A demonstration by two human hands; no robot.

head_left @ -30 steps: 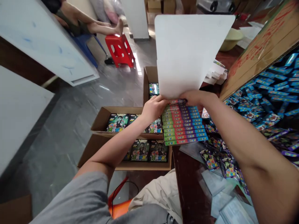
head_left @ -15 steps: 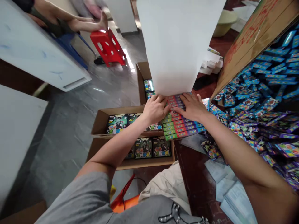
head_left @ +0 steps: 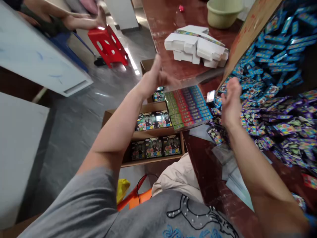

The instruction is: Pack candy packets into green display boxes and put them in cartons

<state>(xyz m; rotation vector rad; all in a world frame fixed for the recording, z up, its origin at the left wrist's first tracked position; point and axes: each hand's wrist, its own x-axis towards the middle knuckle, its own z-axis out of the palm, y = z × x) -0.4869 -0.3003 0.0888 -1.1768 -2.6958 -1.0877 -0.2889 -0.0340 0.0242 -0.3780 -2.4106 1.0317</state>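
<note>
A block of small packs [head_left: 188, 107], striped green, red, purple and blue in rows, sits by the table's left edge. My left hand [head_left: 157, 77] hovers off its far left corner, thumb raised and fingers apart, with nothing visible in it. To the block's right, my right hand [head_left: 231, 102] is held up in the air, open and somewhat blurred, in front of the heaped packets. Behind the block runs a blurred greyish strip [head_left: 203, 76]; what it is I cannot make out.
Folded white cartons [head_left: 195, 46] and a pale green basin [head_left: 224, 13] stand farther back. Blue packets [head_left: 284, 49] and purple packets [head_left: 284, 129] spill at right beside a large cardboard box [head_left: 250, 29]. Open cartons [head_left: 153, 162] hold dark printed boxes. Beyond is a red stool [head_left: 107, 44], with a person's foot on it.
Both hands have lifted off the packs and moved apart. The tall white panel behind the block no longer stands up, leaving the white cartons and table behind it visible.
</note>
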